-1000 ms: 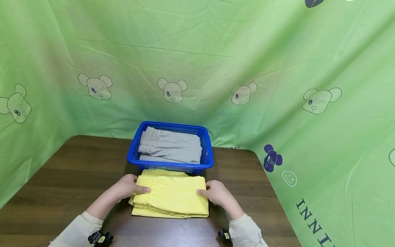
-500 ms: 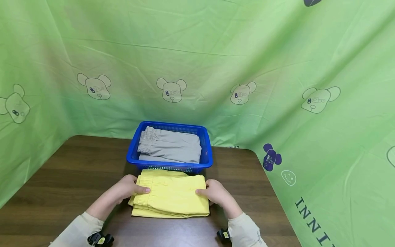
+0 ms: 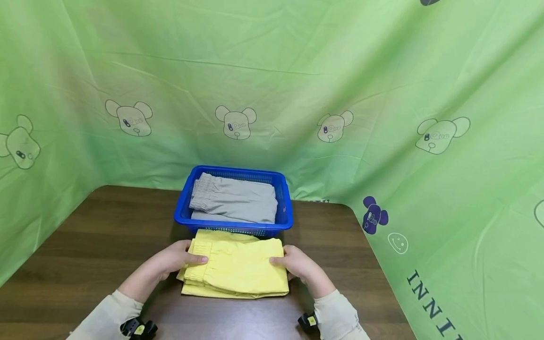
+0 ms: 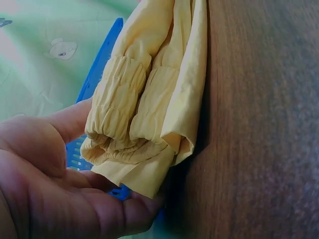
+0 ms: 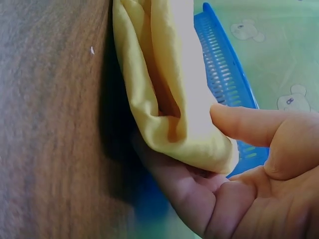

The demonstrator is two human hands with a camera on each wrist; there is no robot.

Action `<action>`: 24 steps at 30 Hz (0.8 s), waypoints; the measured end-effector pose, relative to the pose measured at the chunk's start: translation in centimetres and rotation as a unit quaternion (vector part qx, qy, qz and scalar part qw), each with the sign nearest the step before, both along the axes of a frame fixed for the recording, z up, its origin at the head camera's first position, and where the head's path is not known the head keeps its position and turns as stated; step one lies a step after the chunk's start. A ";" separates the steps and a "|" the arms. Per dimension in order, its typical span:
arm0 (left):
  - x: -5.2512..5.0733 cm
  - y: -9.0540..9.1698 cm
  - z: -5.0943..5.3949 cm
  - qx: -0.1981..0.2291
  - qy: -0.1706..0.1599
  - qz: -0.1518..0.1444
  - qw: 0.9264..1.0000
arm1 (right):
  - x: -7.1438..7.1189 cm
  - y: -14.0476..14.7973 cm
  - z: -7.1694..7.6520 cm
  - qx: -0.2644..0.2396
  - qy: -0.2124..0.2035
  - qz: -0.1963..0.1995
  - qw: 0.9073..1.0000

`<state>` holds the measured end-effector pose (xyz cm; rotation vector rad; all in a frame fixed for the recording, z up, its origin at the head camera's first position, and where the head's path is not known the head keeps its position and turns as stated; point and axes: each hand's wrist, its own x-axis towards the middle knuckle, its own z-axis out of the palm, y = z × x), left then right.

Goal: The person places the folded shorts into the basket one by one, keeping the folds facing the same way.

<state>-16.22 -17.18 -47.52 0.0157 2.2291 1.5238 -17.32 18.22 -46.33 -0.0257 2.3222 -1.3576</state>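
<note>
Yellow elastic-waist pants (image 3: 244, 267), folded into a flat bundle, lie in front of the basket in the head view. My left hand (image 3: 175, 258) grips the gathered waistband end, thumb on top and fingers underneath. At the opposite, folded end my right hand (image 3: 299, 263) pinches the bundle the same way. The left wrist view shows the ribbed waistband (image 4: 119, 104) and loose layers beside my left thumb. In the right wrist view the rounded fold (image 5: 189, 144) sits between my right thumb and the fingers below it.
A blue plastic basket (image 3: 233, 225) stands just behind the yellow bundle, holding folded grey pants (image 3: 238, 200). Both rest on a brown wooden table (image 3: 119, 236). A green curtain (image 3: 272, 85) with bear prints hangs along the back and sides.
Both hands keep their grip on the yellow pants, and the bundle stays almost in place. The whole head view has shifted very slightly.
</note>
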 end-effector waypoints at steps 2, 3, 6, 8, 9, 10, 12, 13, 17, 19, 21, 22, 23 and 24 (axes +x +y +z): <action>0.1 0.0 0.1 0.001 0.004 -0.006 1.000 | 0.0 0.0 -0.1 -0.019 -0.013 -0.002 1.000; 0.1 0.0 0.1 0.003 0.005 -0.008 1.000 | 0.0 0.0 -0.2 -0.027 -0.017 -0.002 0.999; 0.0 0.0 0.1 0.001 0.012 -0.012 1.000 | -0.1 0.0 -0.4 -0.047 -0.026 -0.001 0.999; -0.1 0.0 0.0 0.001 0.013 -0.013 1.000 | -0.1 0.0 -0.6 -0.059 -0.031 0.001 0.998; -0.1 -0.1 -0.1 0.005 0.013 -0.016 1.000 | -0.2 0.1 -0.7 -0.067 -0.035 0.002 0.997; -0.2 -0.2 -0.2 0.011 0.012 -0.017 1.000 | -0.3 0.1 -0.8 -0.075 -0.039 0.002 0.996; -0.3 -0.3 -0.4 0.036 0.001 -0.022 0.999 | -0.4 0.2 -1.0 -0.093 -0.050 0.003 0.994; -0.4 -0.4 -0.5 0.053 -0.007 -0.024 0.998 | -0.5 0.3 -1.1 -0.101 -0.056 0.002 0.993; -0.5 -0.7 -0.7 0.125 -0.046 -0.028 0.991 | -0.8 0.4 -1.4 -0.131 -0.077 0.002 0.988; -0.6 -0.8 -0.7 0.145 -0.060 -0.028 0.987 | -0.9 0.4 -1.5 -0.145 -0.087 0.005 0.986; -0.7 -0.9 -0.7 0.158 -0.069 -0.027 0.985 | -1.0 0.4 -1.5 -0.163 -0.096 0.009 0.982; -0.8 -0.9 -0.7 0.163 -0.073 -0.027 0.983 | -1.0 0.5 -1.5 -0.172 -0.099 0.011 0.980; -0.8 -1.0 -0.7 0.167 -0.077 -0.030 0.982 | -1.1 0.5 -1.5 -0.181 -0.102 0.014 0.978; -0.8 -1.0 -0.8 0.171 -0.080 -0.031 0.981 | -1.1 0.5 -1.5 -0.189 -0.104 0.017 0.976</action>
